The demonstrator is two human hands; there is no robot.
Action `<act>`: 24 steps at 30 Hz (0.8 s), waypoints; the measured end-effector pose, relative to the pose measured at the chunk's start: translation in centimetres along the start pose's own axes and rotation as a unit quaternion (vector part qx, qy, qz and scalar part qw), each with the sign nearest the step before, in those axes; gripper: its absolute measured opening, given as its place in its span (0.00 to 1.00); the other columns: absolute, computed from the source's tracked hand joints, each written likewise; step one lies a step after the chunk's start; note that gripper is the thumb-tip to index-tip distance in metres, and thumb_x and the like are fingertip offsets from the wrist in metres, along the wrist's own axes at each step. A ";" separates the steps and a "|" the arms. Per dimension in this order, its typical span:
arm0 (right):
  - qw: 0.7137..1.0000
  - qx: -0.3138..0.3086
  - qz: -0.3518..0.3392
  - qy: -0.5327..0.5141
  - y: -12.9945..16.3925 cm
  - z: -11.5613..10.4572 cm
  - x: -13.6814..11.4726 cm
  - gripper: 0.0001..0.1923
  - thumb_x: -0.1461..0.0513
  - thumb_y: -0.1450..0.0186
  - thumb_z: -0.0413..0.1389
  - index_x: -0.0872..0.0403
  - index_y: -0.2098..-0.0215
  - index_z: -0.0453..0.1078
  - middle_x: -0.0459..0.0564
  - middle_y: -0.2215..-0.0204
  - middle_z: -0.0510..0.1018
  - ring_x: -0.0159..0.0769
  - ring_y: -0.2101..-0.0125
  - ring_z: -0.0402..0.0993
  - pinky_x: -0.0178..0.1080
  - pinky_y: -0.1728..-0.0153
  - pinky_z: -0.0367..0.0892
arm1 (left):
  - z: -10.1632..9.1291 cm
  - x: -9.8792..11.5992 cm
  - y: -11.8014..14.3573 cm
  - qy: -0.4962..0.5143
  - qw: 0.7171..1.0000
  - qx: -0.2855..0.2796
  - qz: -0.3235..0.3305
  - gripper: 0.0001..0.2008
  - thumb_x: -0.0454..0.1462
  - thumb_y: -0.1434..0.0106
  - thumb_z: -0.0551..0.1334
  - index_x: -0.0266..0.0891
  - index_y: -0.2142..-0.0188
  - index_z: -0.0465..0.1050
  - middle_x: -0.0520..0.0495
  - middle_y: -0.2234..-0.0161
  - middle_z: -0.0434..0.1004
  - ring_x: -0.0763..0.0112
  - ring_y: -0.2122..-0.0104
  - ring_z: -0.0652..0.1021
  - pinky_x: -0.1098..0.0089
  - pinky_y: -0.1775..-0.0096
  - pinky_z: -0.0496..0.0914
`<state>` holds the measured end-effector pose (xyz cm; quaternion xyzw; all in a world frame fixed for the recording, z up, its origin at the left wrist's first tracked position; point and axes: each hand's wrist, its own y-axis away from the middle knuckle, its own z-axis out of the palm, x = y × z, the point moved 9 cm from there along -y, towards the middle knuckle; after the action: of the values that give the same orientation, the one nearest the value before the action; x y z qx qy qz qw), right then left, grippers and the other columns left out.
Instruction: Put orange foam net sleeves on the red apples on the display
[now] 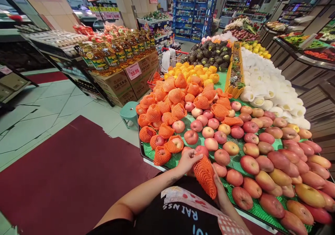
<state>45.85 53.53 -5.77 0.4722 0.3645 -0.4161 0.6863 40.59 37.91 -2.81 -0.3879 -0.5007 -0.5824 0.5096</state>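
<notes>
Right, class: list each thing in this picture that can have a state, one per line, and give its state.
left hand: pinching the top edge of the orange foam net
right hand: holding the net from below
orange foam net: held, stretched between both hands
bare apples: unwrapped, loose on the green mat
netted apples: wrapped, piled
shopping cart: parked beside the display

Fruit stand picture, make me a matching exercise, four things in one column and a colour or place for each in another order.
Things:
1. foam net sleeve
2. plastic stool
3. oil bottles
4. wrapped pears

Descriptions:
A. teal, on the floor by the stand's corner
B. orange, held between the left hand and right hand
C. white, along the far right of the stand
D. amber, on cardboard boxes

Pairs: 1-B, 2-A, 3-D, 4-C
</notes>
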 end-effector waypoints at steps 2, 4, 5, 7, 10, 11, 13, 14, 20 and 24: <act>1.000 0.011 0.012 -0.016 0.1 -0.4 0.8 0.36 0.37 0.43 0.62 0.38 0.40 0.72 0.47 0.37 0.73 0.52 0.32 0.59 0.54 0.35 0.62 | -0.3 -0.2 0.3 -0.029 1.000 0.009 0.000 0.29 0.59 0.49 0.70 0.39 0.78 0.61 0.57 0.76 0.59 0.76 0.74 0.62 0.71 0.68 0.59; 1.000 0.020 -0.010 -0.013 0.1 -0.6 0.7 0.33 0.37 0.42 0.61 0.36 0.41 0.72 0.45 0.35 0.71 0.52 0.32 0.59 0.53 0.35 0.61 | 0.1 -0.3 0.8 -0.026 0.999 -0.016 -0.019 0.26 0.58 0.46 0.70 0.39 0.74 0.65 0.55 0.73 0.65 0.73 0.70 0.66 0.69 0.63 0.64; 0.999 0.024 -0.023 -0.002 0.1 -0.7 0.5 0.33 0.37 0.41 0.60 0.36 0.41 0.72 0.44 0.35 0.71 0.52 0.32 0.59 0.53 0.34 0.60 | 0.6 -0.5 1.2 -0.013 0.998 -0.043 -0.037 0.25 0.58 0.44 0.69 0.39 0.70 0.69 0.53 0.70 0.68 0.71 0.67 0.69 0.68 0.59 0.66; 0.998 0.029 -0.051 0.030 0.0 -0.8 -0.2 0.32 0.37 0.40 0.59 0.35 0.40 0.71 0.44 0.34 0.70 0.51 0.32 0.59 0.53 0.32 0.57 | 2.0 -1.0 2.1 0.020 0.991 -0.105 -0.080 0.26 0.60 0.39 0.62 0.39 0.60 0.73 0.48 0.62 0.75 0.66 0.61 0.74 0.62 0.54 0.70; 0.993 0.039 -0.086 0.077 0.0 -0.9 -2.0 0.31 0.39 0.38 0.58 0.35 0.40 0.70 0.44 0.34 0.70 0.51 0.32 0.59 0.54 0.31 0.53 | 3.9 -2.1 3.4 0.093 0.968 -0.185 -0.140 0.34 0.63 0.36 0.56 0.41 0.45 0.69 0.41 0.55 0.76 0.61 0.62 0.78 0.61 0.63 0.74; 0.989 0.045 -0.098 0.100 0.0 -1.0 -2.7 0.29 0.39 0.37 0.57 0.37 0.41 0.72 0.45 0.35 0.70 0.52 0.32 0.58 0.54 0.30 0.52 | 4.3 -2.5 3.6 0.124 0.961 -0.196 -0.151 0.35 0.64 0.37 0.57 0.43 0.43 0.67 0.41 0.54 0.76 0.62 0.63 0.78 0.64 0.66 0.74; 0.977 0.064 -0.123 0.160 -0.1 -1.3 -4.5 0.26 0.41 0.34 0.56 0.41 0.44 0.75 0.48 0.37 0.72 0.52 0.32 0.59 0.55 0.30 0.50 | 4.6 -3.2 3.4 0.175 0.953 -0.192 -0.156 0.35 0.63 0.39 0.60 0.44 0.42 0.67 0.43 0.58 0.77 0.66 0.66 0.77 0.70 0.71 0.70; 0.970 0.078 -0.134 0.189 -0.2 -1.4 -5.4 0.25 0.42 0.33 0.54 0.44 0.47 0.77 0.51 0.39 0.74 0.52 0.33 0.61 0.56 0.30 0.50 | 4.5 -3.6 3.2 0.187 0.953 -0.181 -0.153 0.36 0.63 0.39 0.60 0.42 0.43 0.68 0.45 0.62 0.76 0.69 0.70 0.76 0.73 0.74 0.67; 0.967 0.095 -0.114 0.207 -1.7 -1.9 -8.4 0.24 0.39 0.43 0.63 0.51 0.68 0.77 0.52 0.66 0.82 0.47 0.62 0.77 0.47 0.56 0.73 | 4.7 -5.2 2.7 0.177 0.959 -0.159 -0.152 0.36 0.64 0.39 0.58 0.39 0.47 0.72 0.54 0.75 0.70 0.77 0.81 0.65 0.74 0.78 0.58; 0.971 0.048 -0.068 0.226 -2.0 -1.6 -9.2 0.29 0.35 0.46 0.62 0.51 0.76 0.72 0.46 0.78 0.73 0.38 0.75 0.68 0.40 0.72 0.65 | 3.7 -5.2 2.9 0.164 0.966 -0.120 -0.157 0.37 0.68 0.41 0.56 0.39 0.52 0.74 0.54 0.77 0.69 0.76 0.81 0.65 0.73 0.76 0.58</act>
<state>40.28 56.69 1.26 0.5605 0.5211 -0.3609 0.5330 44.13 42.66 -6.59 -0.2617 -0.3909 -0.7668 0.4367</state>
